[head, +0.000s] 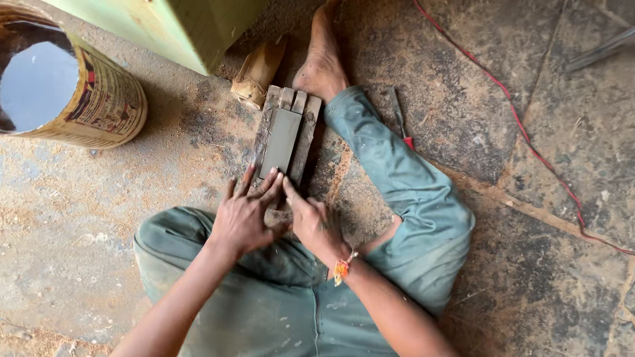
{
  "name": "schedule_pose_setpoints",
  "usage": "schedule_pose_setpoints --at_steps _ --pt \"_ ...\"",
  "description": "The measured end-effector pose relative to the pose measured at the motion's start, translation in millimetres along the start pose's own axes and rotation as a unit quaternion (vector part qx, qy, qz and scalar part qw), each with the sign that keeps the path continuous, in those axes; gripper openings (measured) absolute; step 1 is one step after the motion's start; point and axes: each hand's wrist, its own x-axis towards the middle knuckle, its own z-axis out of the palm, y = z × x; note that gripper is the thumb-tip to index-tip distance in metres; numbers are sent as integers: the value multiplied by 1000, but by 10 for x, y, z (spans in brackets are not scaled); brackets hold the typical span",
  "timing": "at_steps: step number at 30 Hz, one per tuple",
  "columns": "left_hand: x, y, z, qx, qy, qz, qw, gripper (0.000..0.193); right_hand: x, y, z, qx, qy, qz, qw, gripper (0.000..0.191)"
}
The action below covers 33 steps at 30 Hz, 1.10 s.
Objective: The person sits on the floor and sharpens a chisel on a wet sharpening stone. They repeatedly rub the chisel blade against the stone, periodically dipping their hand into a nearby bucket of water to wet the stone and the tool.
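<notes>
As I look down through the head camera, I see both hands meeting at the near end of a grey stone (280,141) that lies in a wooden holder (305,135) on the floor (529,277). The left hand (243,218) has its fingers (268,185) spread flat and pressing downward; the right hand (311,221) lies just beside it, with one finger stretched onto the same spot. Something small seems pinned under the fingertips, against the end of the stone, but it is hidden, so I cannot tell what they grasp. I judge that the flat, unclenched fingers are there to press, not to grip.

The holder runs away from the body, and its far end touches the bare foot (322,63), which probably stops it from sliding. A screwdriver (399,118) with a red handle lies near the knee. A tin with water (63,82) stands well apart at the upper left, and a red wire (522,132) crosses the floor at right.
</notes>
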Motion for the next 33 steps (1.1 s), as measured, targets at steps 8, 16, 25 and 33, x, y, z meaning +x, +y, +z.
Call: schedule_pose_setpoints --at_steps 8,16,25,33 --pt "1237 -130 -507 38 3 -5 999 93 1095 488 -162 17 63 -46 997 54" --pt "-19 93 93 11 25 -9 1000 98 -57 -89 -57 44 -47 94 994 51" --pt "1093 -47 -396 70 61 9 996 99 899 124 -194 9 74 24 997 43" --pt "285 30 171 -1 102 7 995 104 87 -66 -29 40 -1 89 995 45"
